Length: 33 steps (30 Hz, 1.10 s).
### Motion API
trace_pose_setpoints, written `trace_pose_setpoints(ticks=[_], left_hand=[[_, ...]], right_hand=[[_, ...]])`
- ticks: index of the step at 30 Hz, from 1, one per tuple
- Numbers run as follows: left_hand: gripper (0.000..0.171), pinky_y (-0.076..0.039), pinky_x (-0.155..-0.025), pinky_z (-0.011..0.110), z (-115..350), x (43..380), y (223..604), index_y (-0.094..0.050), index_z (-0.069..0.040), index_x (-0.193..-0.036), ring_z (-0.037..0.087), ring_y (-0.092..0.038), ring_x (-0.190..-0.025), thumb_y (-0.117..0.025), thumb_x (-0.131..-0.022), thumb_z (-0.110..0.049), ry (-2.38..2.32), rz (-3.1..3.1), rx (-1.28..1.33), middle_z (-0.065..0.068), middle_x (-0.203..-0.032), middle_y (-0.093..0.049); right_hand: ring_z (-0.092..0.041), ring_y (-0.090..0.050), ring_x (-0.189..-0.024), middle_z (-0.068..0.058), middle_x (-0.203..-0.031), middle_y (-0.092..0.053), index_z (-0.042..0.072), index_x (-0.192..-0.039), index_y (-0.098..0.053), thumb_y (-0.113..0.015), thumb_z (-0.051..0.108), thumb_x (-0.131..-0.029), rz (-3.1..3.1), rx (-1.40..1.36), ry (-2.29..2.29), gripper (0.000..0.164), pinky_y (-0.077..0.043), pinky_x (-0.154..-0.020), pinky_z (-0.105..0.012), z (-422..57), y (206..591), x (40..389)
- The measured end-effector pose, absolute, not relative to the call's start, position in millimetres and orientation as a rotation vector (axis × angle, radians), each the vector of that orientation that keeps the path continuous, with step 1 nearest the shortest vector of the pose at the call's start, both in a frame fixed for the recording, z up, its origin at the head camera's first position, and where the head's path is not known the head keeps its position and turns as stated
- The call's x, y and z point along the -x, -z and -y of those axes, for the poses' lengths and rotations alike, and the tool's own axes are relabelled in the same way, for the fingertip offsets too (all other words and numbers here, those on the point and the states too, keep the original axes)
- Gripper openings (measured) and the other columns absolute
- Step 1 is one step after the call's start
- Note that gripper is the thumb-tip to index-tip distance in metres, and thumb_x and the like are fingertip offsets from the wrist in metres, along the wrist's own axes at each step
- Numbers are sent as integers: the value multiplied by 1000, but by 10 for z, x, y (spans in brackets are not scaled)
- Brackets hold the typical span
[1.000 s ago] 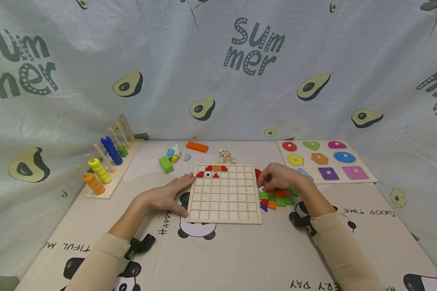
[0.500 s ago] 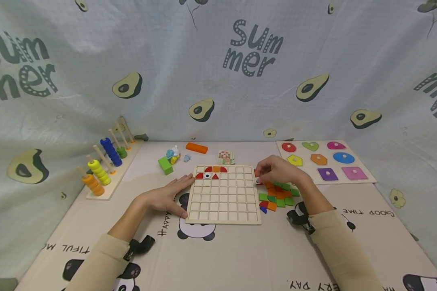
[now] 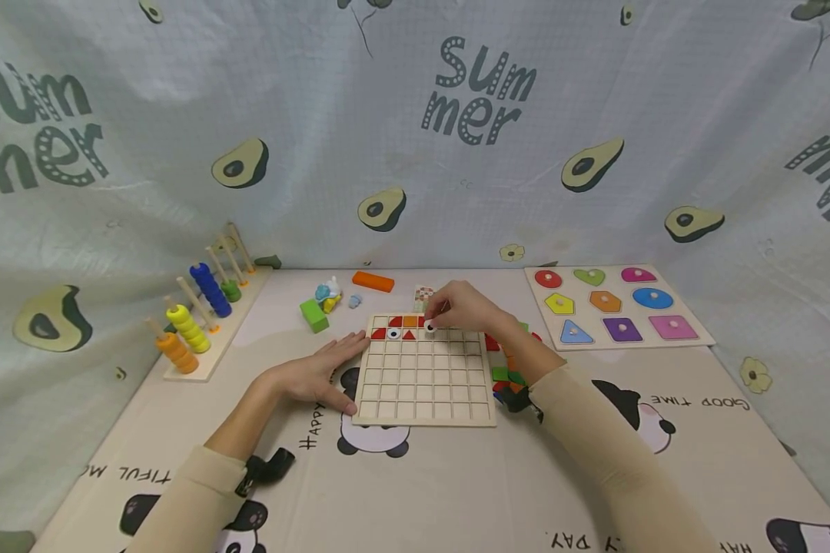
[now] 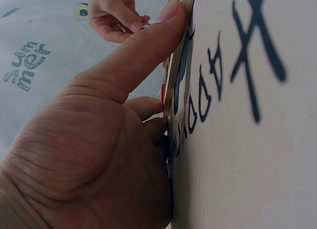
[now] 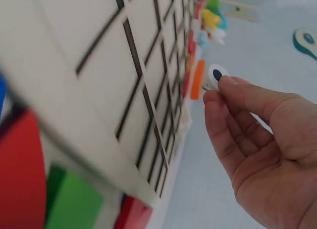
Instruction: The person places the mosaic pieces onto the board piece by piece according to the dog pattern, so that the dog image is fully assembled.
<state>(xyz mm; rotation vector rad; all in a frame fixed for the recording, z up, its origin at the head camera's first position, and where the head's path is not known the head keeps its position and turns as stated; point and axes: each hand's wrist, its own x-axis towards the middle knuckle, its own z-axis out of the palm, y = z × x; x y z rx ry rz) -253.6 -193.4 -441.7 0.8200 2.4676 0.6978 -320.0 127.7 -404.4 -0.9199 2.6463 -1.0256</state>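
A wooden grid board [image 3: 422, 384] lies on the patterned cloth. Its top-left cells hold red pieces, an orange square [image 3: 410, 322], a white eye disc [image 3: 393, 333] and a red triangle [image 3: 409, 336]. My left hand [image 3: 314, 375] rests at the board's left edge, thumb and fingers extended along it; the left wrist view shows the thumb [image 4: 148, 43] against the edge. Between thumb and fingertips, my right hand [image 3: 466, 307] pinches another round white eye disc [image 5: 216, 73], above the board's upper rows beside the red and orange pieces.
Loose coloured pieces [image 3: 500, 374] lie right of the board, partly hidden by the right forearm. A picture card [image 3: 423, 296] sits behind it. A shape puzzle [image 3: 615, 335] is at back right, a ring stacker [image 3: 210, 357] at left. Green [image 3: 314, 315] and orange blocks [image 3: 373, 281] stand behind.
My right hand has moved left from the loose pieces to over the board's top rows, bringing the eye disc with it. The left hand has stayed at the board's edge.
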Motion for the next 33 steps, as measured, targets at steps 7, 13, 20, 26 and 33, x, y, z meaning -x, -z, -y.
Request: trace_pose_setpoints(ticks=[7,13,20,26,33], left_hand=[[115,-1,-119,42,1938,2538,4421,-15,-25,-155,15,5,-148,-81,-66,-54,-700,-2461,-812,-10,-161,0],[114,-1,-119,45,1941,2546,4408,-16,-25,-155,18,5,-148,-82,-66,-52,-724,-2449,-810,-7,-162,0],[114,-1,-119,46,1937,2552,4404,-15,-22,-155,20,5,-148,-81,-67,-52,-727,-2446,-843,-5,-162,0],[114,-1,-119,46,1938,2556,4400,-16,-23,-155,19,5,-148,-82,-67,-50,-728,-2444,-843,-6,-162,0],[114,-1,-119,44,1940,2558,4430,-15,-24,-155,16,5,-148,-82,-67,-51,-712,-2450,-827,-8,-162,0]], right_hand=[[-12,-60,-71,3,-78,-69,9,-87,-75,-73,5,-83,-2678,881,899,5,-51,-63,-26,-1116,4142,3208],[-11,-62,-78,2,-85,-70,10,-90,-75,-72,7,-85,-2736,875,802,7,-52,-71,-27,-1062,4141,3187],[-8,-63,-81,2,-91,-71,11,-94,-77,-71,8,-86,-2774,917,658,10,-53,-74,-24,-1048,4147,3181],[-8,-62,-82,1,-93,-71,11,-96,-78,-69,7,-88,-2782,1000,602,13,-53,-74,-24,-1063,4147,3159],[-14,-58,-85,-2,-101,-67,13,-110,-74,-69,10,-88,-2840,959,670,23,-51,-74,-29,-1265,4064,3128]])
